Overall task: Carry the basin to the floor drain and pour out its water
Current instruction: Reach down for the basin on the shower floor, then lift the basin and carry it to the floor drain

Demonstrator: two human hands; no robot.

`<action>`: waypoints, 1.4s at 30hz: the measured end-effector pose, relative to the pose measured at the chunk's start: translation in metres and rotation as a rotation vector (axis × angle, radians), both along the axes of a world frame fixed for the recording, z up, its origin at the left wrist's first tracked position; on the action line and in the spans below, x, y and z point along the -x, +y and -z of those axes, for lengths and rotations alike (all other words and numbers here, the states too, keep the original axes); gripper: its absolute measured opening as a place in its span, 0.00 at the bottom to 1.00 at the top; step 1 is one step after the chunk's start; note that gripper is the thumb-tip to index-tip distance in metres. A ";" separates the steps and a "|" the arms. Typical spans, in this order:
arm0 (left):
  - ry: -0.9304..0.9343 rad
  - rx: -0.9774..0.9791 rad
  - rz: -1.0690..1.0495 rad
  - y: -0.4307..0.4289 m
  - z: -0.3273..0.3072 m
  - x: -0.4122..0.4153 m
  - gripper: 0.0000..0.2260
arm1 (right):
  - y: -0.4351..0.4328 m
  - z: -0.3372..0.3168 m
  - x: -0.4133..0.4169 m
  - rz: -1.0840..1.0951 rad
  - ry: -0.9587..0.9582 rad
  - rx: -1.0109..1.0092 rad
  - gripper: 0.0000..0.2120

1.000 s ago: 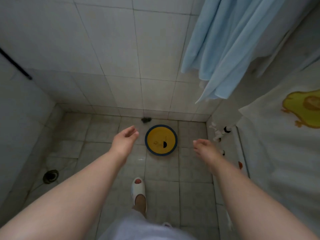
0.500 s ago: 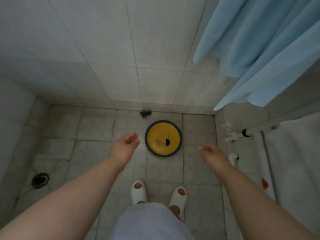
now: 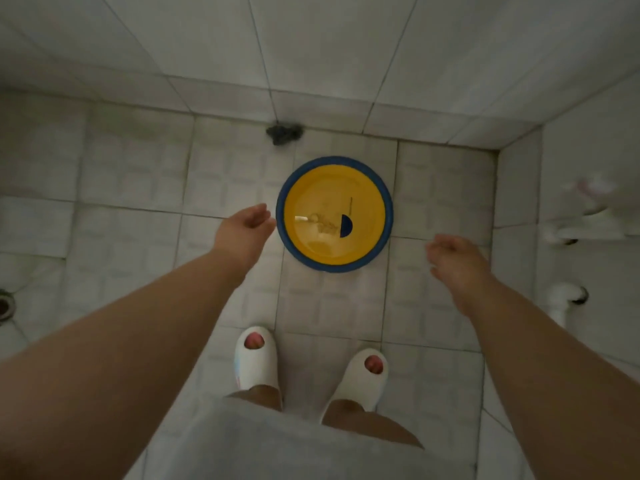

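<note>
A round yellow basin (image 3: 360, 188) with a blue rim stands on the tiled floor near the back wall, with water and a reflection inside. My left hand (image 3: 244, 230) is open, palm turned inward, just left of the rim and not touching it. My right hand (image 3: 453, 259) is open, fingers spread, a short way right of the basin and apart from it. The floor drain (image 3: 5, 304) shows at the far left edge, partly cut off.
A dark clump (image 3: 284, 132) lies at the foot of the back wall behind the basin. White pipe fittings (image 3: 564, 299) stick out of the right wall. My two feet in white slippers (image 3: 256, 358) stand just before the basin.
The view has tilted down and closer; the blue curtain has left the frame. Both feet now stand together, and both hands have come lower toward the basin's sides.
</note>
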State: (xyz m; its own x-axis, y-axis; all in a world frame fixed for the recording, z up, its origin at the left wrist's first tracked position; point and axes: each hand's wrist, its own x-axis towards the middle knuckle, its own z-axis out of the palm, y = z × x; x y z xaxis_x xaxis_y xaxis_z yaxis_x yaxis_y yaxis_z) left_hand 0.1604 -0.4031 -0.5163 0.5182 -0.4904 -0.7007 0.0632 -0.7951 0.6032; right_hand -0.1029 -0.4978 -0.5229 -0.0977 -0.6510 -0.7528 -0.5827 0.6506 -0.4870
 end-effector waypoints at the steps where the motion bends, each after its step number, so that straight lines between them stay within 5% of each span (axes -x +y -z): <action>1: -0.017 -0.009 0.009 -0.002 0.011 -0.003 0.21 | -0.004 0.011 -0.003 -0.005 0.002 0.004 0.24; 9: -0.065 -0.049 -0.019 -0.041 0.171 -0.020 0.26 | -0.052 0.168 -0.026 -0.121 0.088 0.093 0.27; 16: -0.128 -0.125 0.094 -0.070 0.248 -0.024 0.24 | -0.079 0.247 -0.035 -0.144 0.083 0.115 0.27; 25: -0.194 -0.045 0.100 -0.067 0.273 -0.025 0.19 | -0.070 0.275 -0.031 -0.224 0.067 0.255 0.19; 42: -0.402 -0.212 0.308 -0.066 0.269 -0.027 0.20 | -0.070 0.270 -0.033 -0.187 0.104 0.152 0.19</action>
